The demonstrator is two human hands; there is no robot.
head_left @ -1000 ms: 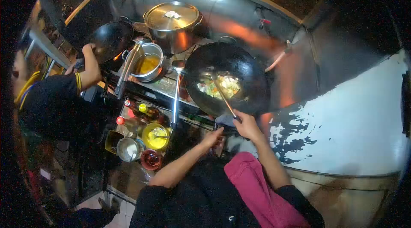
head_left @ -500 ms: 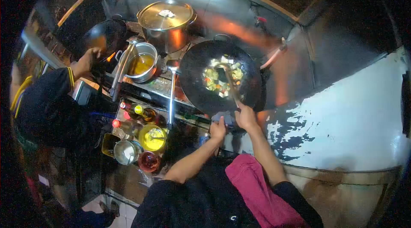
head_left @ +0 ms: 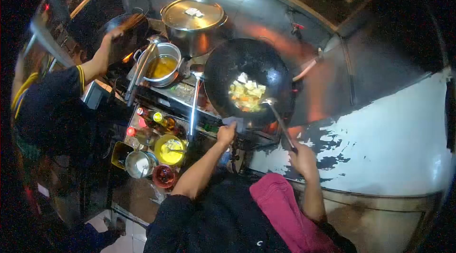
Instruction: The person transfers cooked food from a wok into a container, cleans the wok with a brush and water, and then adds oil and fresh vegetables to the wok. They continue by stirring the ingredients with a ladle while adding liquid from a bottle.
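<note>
A large dark wok (head_left: 223,63) stands on the stove, tilted toward me. Pale cubes and orange pieces of food (head_left: 247,92) lie heaped in its lower middle. My left hand (head_left: 227,134) is closed on a greyish cloth (head_left: 234,123) at the wok's near rim; the grip point itself is partly hidden. To the right, my right hand (head_left: 304,158) wraps round the handle end of a long ladle (head_left: 282,122). The ladle's head is at the right edge of the food, inside the wok.
Left of the wok are a lidded steel pot (head_left: 194,18), a saucepan of yellowish liquid (head_left: 164,65) and another long ladle (head_left: 195,103). Bottles (head_left: 164,120), a yellow bowl (head_left: 169,150) and a metal pot (head_left: 138,164) crowd a stand. Another person's hand (head_left: 111,37) works over a second wok.
My right hand has drawn the ladle right and toward me. The wok now tips more toward me, and the food sits bunched together. My left hand has shifted slightly left. The other person's hand has moved.
</note>
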